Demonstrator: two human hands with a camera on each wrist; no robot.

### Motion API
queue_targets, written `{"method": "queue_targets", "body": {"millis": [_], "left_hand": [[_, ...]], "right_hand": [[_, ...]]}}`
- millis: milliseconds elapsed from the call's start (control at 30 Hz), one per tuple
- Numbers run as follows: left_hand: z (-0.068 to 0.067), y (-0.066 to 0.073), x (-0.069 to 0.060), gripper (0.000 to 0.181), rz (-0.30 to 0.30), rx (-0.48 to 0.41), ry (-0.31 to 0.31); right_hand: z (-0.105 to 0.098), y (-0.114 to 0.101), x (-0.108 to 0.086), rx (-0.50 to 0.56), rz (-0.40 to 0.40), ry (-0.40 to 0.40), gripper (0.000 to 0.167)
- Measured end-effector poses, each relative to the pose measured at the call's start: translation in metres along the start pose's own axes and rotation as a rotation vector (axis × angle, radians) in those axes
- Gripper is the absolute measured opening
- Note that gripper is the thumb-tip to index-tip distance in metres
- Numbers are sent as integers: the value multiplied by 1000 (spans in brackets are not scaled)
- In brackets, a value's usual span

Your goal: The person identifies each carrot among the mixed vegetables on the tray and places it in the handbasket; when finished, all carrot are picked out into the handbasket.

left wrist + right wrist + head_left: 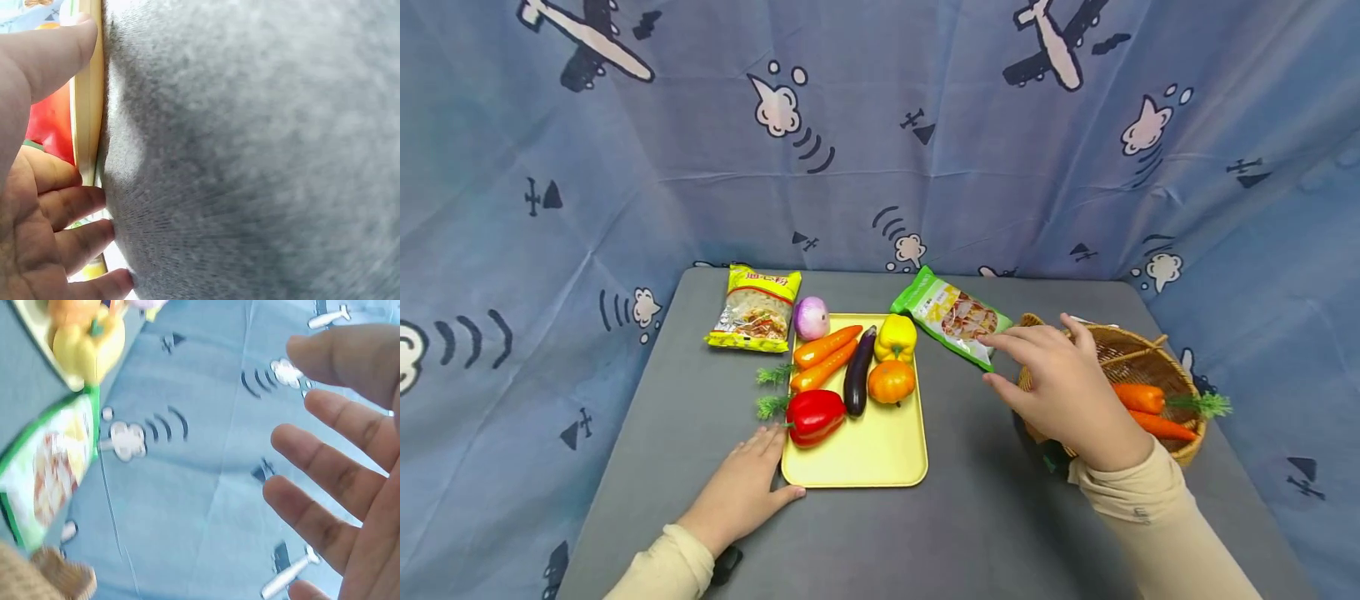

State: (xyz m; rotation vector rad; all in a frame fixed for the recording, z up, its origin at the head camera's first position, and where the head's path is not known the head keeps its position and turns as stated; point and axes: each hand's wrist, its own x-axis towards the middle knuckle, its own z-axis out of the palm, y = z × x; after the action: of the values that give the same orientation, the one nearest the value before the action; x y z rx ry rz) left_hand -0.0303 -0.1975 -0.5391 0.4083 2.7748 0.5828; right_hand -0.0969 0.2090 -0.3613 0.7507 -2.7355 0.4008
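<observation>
My left hand [747, 483] rests at the near left corner of a yellow tray [880, 458], its fingers and thumb touching the rim. On the tray lie a red bell pepper [815, 417], two carrots [827, 346], an eggplant [859, 375], a small pumpkin [891, 382] and a yellow bell pepper [896, 337]. A purple onion [812, 318] sits at the far left corner. My right hand [1063, 387] hovers by the left side of a wicker basket [1105, 342], fingers spread and holding nothing. Carrots [1138, 397] lie in the basket; my hand hides part of it.
A green food packet [958, 317] lies between the tray and the basket, near my right fingertips. A yellow noodle packet [756, 308] lies at the back left. Blue patterned cloth [865, 150] hangs behind the grey table [970, 533].
</observation>
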Motion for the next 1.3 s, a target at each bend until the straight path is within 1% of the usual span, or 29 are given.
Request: {"method": "queue_targets", "body": {"millis": [100,367,633,767,933,1133,1300], "left_hand": [[0,1,2,97,-4,-6,4],[0,0,3,97,-17,-11,3],[3,-2,4,96,-14,12,23],[4,-3,4,96,-19,15,21],[5,-3,3,95,-2,18,37],[5,-3,2,95,9,32,50],[2,-2,1,94,13,22,55]], "right_hand": [[16,-8,12,15,-24,-20,48],[58,-30,45,11,-110,-95,45],[95,-49,75,15,-166,-197,43],[113,-55,89,26,-202,-229,40],[135,-60,103,11,-233,-254,35],[158,-65,114,-8,-255,-319,36],[173,-71,122,-18,-276,-357,35]]}}
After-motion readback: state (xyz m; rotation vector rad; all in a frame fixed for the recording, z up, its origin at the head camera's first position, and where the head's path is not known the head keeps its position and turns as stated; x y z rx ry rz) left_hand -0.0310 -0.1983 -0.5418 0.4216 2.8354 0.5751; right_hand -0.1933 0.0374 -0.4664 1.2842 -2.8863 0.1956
